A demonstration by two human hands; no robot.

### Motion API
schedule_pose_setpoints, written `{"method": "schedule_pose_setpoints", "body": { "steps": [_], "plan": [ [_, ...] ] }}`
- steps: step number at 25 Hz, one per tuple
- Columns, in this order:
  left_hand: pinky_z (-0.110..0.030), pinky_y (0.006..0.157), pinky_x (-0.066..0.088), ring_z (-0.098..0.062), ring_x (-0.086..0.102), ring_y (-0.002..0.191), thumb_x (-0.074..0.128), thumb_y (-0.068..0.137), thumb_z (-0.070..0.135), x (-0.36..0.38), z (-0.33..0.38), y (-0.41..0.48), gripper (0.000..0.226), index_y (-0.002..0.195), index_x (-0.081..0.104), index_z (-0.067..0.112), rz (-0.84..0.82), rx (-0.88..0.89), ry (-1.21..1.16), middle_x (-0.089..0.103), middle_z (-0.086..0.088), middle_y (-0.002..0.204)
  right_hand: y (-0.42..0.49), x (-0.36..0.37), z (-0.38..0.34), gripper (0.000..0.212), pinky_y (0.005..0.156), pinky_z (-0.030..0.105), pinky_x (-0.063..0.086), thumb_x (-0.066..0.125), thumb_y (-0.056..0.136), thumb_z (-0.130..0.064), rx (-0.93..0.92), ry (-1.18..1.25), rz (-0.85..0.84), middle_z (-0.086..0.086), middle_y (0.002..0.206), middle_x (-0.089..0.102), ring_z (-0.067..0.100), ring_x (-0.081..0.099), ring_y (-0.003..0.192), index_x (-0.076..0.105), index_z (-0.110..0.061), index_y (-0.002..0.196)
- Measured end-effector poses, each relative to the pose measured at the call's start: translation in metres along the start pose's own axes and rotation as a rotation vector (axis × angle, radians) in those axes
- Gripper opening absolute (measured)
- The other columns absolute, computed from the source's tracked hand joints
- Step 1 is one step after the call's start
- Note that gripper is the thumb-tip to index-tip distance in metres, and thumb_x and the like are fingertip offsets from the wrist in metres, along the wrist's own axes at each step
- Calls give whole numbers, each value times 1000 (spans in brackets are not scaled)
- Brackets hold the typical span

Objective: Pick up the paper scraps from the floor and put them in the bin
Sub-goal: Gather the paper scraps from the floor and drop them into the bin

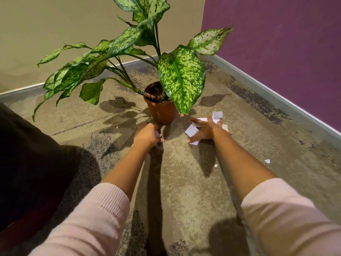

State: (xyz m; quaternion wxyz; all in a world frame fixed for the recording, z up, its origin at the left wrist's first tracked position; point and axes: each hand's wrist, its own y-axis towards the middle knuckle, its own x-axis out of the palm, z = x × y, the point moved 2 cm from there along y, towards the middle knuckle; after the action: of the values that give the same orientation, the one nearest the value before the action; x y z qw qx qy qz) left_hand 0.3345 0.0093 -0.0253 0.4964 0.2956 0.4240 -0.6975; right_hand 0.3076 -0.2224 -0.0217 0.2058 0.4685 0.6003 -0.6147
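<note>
Mottled beige-and-grey carpet [184, 182] is seen beneath a round terracotta-coloured pot [162, 111]. Flat, torn white paper scraps [191, 130] lie just right of the pot, pressed under the right hand [206, 131], whose fingers are spread straight. Just in front of the pot, a small white scrap [158, 134] is pinched in the curled left hand [147, 134].
</note>
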Motion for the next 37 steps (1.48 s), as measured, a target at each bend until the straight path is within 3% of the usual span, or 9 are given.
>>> {"method": "schedule_pose_setpoints", "body": {
  "steps": [2,4,10,12,15,20,26,32,37],
  "plan": [
    [-37,81,50,-30,66,101,76,80,20,-1,5,-8,23,100,70,11,63,-9,50,71,-11,101,3,-4,0,97,114,66,14,66,69,-73,-26,-82,25,8,161,11,37,0,149,12,-55,147],
    [-41,82,53,-34,65,103,73,82,18,0,14,-17,26,107,70,10,142,10,153,69,-14,107,3,-2,-2,84,113,61,22,65,76,-65,-57,-121,93,8,151,33,35,20,145,24,-48,148],
    [-39,80,52,-37,66,102,57,88,4,11,22,-43,25,106,73,12,244,52,174,70,-16,108,-13,20,5,35,106,30,35,63,89,-21,-95,188,323,12,150,40,29,34,141,66,-23,123],
    [-39,77,52,-39,66,99,54,88,3,12,24,-54,26,105,73,11,241,51,140,70,-18,106,-25,27,9,33,104,35,44,55,95,-13,-112,239,414,14,151,38,31,46,132,65,-15,126],
    [-42,77,52,-41,66,96,53,89,7,14,26,-71,21,99,70,3,232,24,116,70,-20,102,-45,34,15,35,91,40,54,49,98,-8,-72,251,476,17,129,59,32,63,107,60,-9,131],
    [-39,82,55,-33,68,96,52,89,3,12,29,-99,26,100,75,10,176,12,125,72,-15,104,-79,43,19,40,81,37,56,49,99,-10,-48,222,476,16,110,68,31,66,97,53,-18,138],
    [-36,79,55,-31,68,93,57,86,-2,-12,33,-134,27,99,76,11,172,56,88,72,-14,102,-121,56,13,19,83,34,58,63,90,-11,9,271,389,9,105,73,23,69,94,74,-13,106],
    [-39,82,54,-35,66,99,56,87,0,-57,34,-173,27,101,76,10,178,74,74,70,-17,108,-172,13,-25,16,80,36,59,66,88,-14,-65,232,323,12,95,73,24,70,87,75,-8,99],
    [-38,80,53,-37,65,97,54,87,2,-112,32,-206,27,96,77,11,176,118,46,71,-18,105,-217,-25,-75,11,74,26,54,71,79,-14,-166,210,259,12,90,72,15,67,84,77,-15,88]
  ]
}}
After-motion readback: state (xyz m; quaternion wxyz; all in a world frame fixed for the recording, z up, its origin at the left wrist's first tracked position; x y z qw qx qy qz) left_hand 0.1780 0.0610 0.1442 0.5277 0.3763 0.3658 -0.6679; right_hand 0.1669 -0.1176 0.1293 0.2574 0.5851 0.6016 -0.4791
